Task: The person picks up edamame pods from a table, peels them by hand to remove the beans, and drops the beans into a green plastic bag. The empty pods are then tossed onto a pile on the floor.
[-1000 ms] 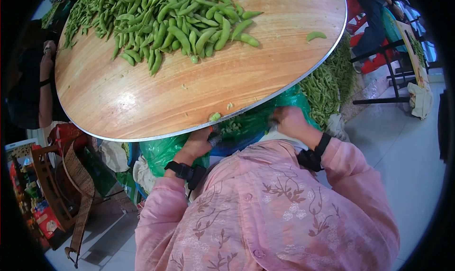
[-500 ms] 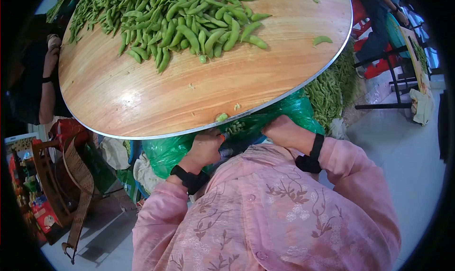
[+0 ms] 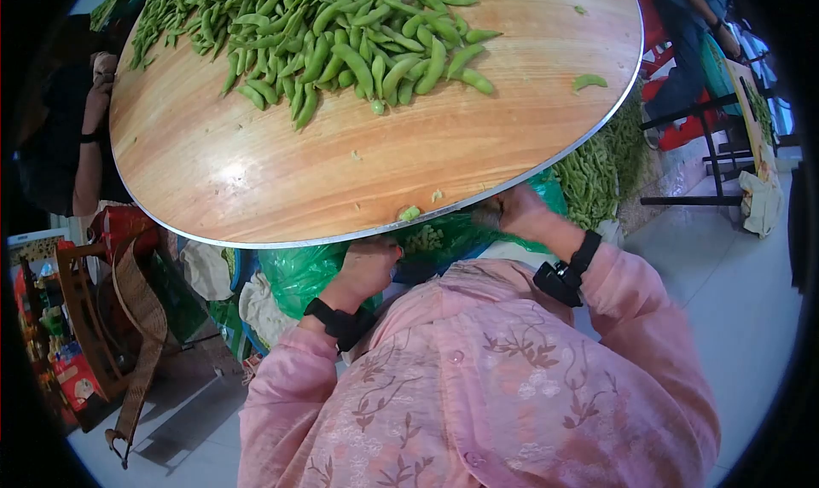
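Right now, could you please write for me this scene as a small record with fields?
Table: wooden, rounded, pale rim
On table: heap of green pods, lone pod at right
Near rim: small green piece
Left hand: by green plastic, grip unclear
Right hand: near table edge, grip unclear
Below table, right: more pods
Left side: another person's hand

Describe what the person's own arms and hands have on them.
The left sleeve and right sleeve are plain pink, loose and creased, pushed up above the wrists. The left hand and right hand each have a black strap at the wrist with a boxy black module. A small orange-red spot shows at the left fingers; what it is, I cannot tell.
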`<state>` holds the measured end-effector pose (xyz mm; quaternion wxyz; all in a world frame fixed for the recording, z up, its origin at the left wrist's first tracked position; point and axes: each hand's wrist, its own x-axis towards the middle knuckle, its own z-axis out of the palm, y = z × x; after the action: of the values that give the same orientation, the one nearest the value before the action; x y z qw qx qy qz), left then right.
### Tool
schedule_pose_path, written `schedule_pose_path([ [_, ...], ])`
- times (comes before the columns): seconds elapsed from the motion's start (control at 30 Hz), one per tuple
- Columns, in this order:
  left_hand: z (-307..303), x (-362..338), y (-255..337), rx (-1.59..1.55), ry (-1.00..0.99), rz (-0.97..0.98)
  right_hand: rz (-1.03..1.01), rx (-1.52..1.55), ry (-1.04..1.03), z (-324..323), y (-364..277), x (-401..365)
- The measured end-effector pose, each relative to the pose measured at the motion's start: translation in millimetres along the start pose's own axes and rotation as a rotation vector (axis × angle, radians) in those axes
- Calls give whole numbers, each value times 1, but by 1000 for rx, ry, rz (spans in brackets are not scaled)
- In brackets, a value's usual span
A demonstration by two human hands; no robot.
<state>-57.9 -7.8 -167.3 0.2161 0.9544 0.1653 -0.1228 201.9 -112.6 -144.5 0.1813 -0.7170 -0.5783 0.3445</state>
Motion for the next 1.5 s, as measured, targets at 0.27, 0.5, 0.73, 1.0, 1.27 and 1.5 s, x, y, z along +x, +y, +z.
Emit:
schedule_pose_path([
  [0.27,-21,-14,-3,-287,76,-87,-186,-494,-215,9,18,-23],
  [0.5,9,6,-50,-168,560,-162,-24,-221,346,-2,33,12],
  [0.73,20,16,-69,-85,584,-130,-135,-165,429,2,40,28],
  [1.0,-6,13,-51,-273,441,-168,-59,-421,234,2,57,21],
  [1.27,-49,-28,-5,-69,224,-108,-83,-436,-110,-55,14,-20],
  [1.5,-43,-102,23,-451,14,-64,-56,-202,-594,-43,-8,-96],
])
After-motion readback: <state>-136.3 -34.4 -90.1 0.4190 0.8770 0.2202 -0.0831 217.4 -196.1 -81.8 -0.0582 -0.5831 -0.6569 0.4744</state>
